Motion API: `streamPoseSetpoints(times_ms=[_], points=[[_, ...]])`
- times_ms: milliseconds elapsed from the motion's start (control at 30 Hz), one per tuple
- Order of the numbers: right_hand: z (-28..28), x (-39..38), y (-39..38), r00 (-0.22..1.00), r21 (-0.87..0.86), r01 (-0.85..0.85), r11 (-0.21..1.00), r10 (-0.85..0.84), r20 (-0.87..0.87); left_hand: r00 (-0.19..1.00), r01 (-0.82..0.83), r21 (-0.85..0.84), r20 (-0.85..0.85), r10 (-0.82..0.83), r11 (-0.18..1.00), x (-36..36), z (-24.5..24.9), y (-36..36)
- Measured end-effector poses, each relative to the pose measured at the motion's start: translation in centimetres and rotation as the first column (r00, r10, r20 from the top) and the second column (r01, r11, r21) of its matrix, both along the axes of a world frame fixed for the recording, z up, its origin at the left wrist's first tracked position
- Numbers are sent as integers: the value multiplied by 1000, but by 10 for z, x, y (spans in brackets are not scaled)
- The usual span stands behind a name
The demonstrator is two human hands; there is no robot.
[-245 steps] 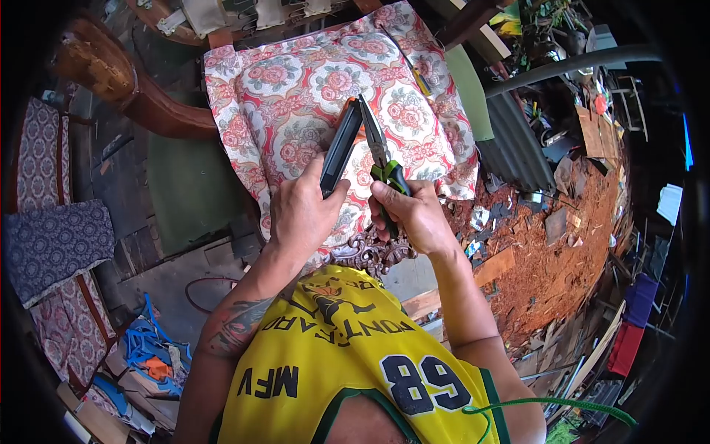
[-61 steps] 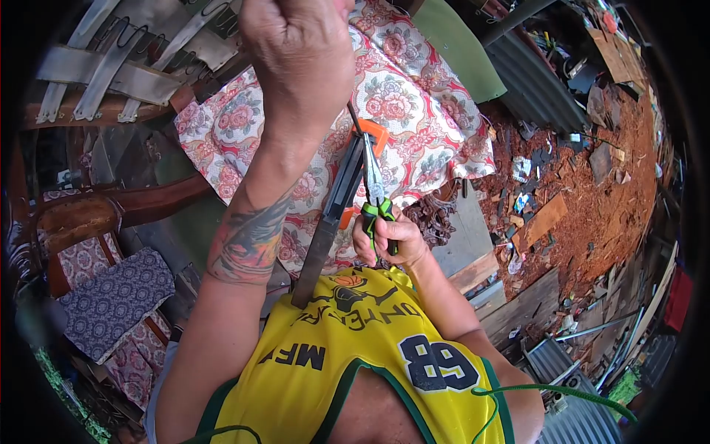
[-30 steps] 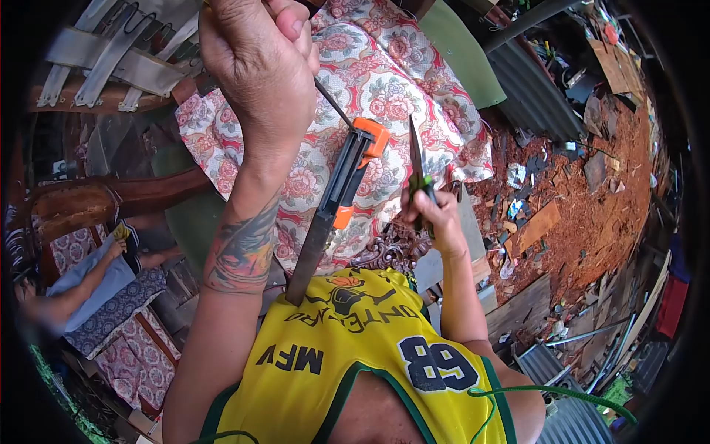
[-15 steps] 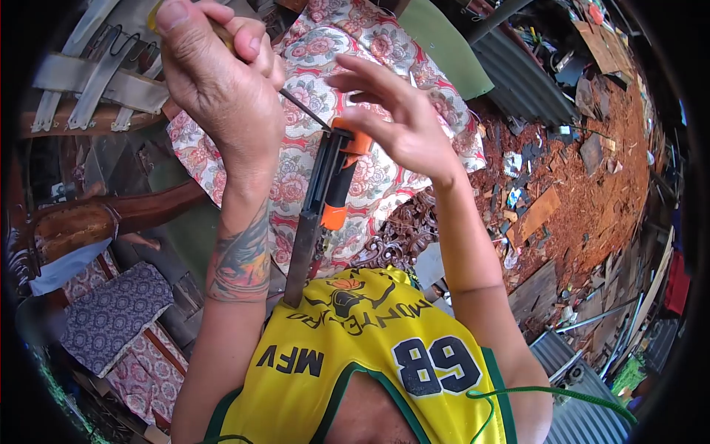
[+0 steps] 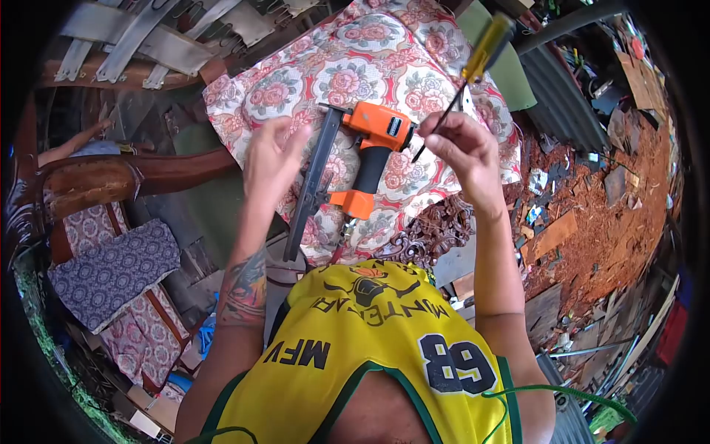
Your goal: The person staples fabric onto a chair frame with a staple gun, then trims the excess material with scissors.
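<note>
An orange and black nail gun (image 5: pixel 381 126) lies on its side on the floral cloth (image 5: pixel 344 78), its long dark magazine (image 5: pixel 314 189) slanting down toward the yellow jersey. Left of the magazine is my left hand (image 5: pixel 279 152), fingers and thumb apart, with nothing in it. My right hand (image 5: pixel 464 152) pinches the thin shaft of a screwdriver (image 5: pixel 484 52) just right of the nail gun's orange head. The screwdriver's yellow and black handle points up and away, and its tip points down beside the gun.
Curved wooden furniture (image 5: pixel 89 181) with woven straps (image 5: pixel 148 44) stands at the left, and part of another person's limb (image 5: pixel 78 140) shows behind it. Patterned cushions (image 5: pixel 115 270) are lower left. Carved wood (image 5: pixel 433 233) sits below the cloth; debris and reddish ground (image 5: pixel 592 222) lie right.
The screwdriver has passed from my left hand to my right. The nail gun has turned from upright onto its side. My left hand has moved down and opened.
</note>
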State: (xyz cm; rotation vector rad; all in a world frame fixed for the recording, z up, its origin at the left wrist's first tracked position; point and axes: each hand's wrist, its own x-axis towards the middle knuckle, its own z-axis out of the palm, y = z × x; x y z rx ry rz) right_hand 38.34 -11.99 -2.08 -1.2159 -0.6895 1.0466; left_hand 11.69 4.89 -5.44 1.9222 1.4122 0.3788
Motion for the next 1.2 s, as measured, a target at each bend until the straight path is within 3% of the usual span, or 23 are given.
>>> streamPoseSetpoints(times_ms=[33, 67, 100, 167, 233, 300, 433, 500, 567, 633, 667, 733, 767, 800, 833, 900, 967, 1000, 1033, 1067, 1100, 1167, 1200], points=[[-5, -2, -11, 994, -76, 41, 996, -33, 102, 994, 39, -31, -99, -42, 999, -2, -5, -12], [-26, 0, -27, 956, -195, 101, 976, -41, 289, 981, 104, 108, -175, -84, 989, -2, -9, -24], [-34, -6, -37, 975, -232, 143, 962, -96, 202, 960, 175, 239, -256, -112, 955, 7, -5, -35], [-32, -17, -55, 988, -409, 153, 900, -140, 61, 946, 205, 214, -292, -138, 955, 20, -2, -40], [-42, -30, -70, 977, -379, 187, 906, -212, -25, 897, 287, 233, -406, -175, 929, 27, -7, -43], [-45, -42, -75, 943, -321, 188, 928, -263, -205, 909, 279, 234, -379, -177, 931, 30, -7, -42], [-49, -49, -63, 955, -428, 112, 897, -217, -204, 929, 298, 313, -313, -198, 902, 26, -20, -40], [-59, -46, -54, 981, -462, -8, 887, -82, -174, 931, 306, 348, -303, -203, 886, 26, -12, -40], [-65, -46, -44, 988, -492, -50, 869, -29, -152, 958, 135, -26, -252, -137, 990, 32, 9, -41], [-79, -46, -38, 999, -467, -7, 884, 26, 35, 971, 136, 22, -200, -129, 990, 26, 4, -36], [-85, -44, -34, 973, -514, 25, 857, 98, 210, 991, 105, 57, -93, -100, 993, 23, -3, -33], [-90, -43, -26, 818, -480, 183, 858, 138, 559, 985, 46, 121, 159, -65, 992, 22, -10, -26], [-89, -47, -27, 724, -435, 244, 867, 135, 676, 972, 33, 55, 231, -45, 998, 23, -11, -20], [-82, -54, -30, 591, -404, 311, 860, 158, 791, 971, 50, 91, 230, -70, 995, 21, -23, -10], [-81, -64, -33, 591, -407, 305, 861, 164, 790, 967, 69, 143, 236, -102, 987, 22, -30, 4], [-74, -88, -46, 853, -429, 147, 891, 105, 511, 952, 39, 99, 298, -67, 994, 26, -41, 18], [-78, -117, -57, 944, -444, -58, 894, 194, 267, 930, 20, 52, 367, -38, 998, 32, -42, 19], [-85, -129, -61, 938, -408, -38, 912, 173, 300, 928, 11, -28, 373, 0, 1000, 35, -38, 16], [-97, -138, -63, 916, -258, 27, 966, 80, 394, 925, 2, -100, 379, 37, 995, 39, -31, 15], [-100, -142, -63, 909, -250, 56, 967, 54, 412, 877, 91, -69, 478, -47, 993, 40, -33, 12], [-101, -142, -60, 905, -243, 84, 966, 28, 425, 923, 46, -192, 384, 32, 980, 36, -40, 14], [-82, -119, -56, 884, -462, -93, 882, 287, 370, 874, 94, -371, 475, 102, 924, 35, -23, 5], [-65, -109, -53, 867, -499, -87, 862, 312, 388, 871, 98, -365, 481, 97, 926, 36, -13, -2]])
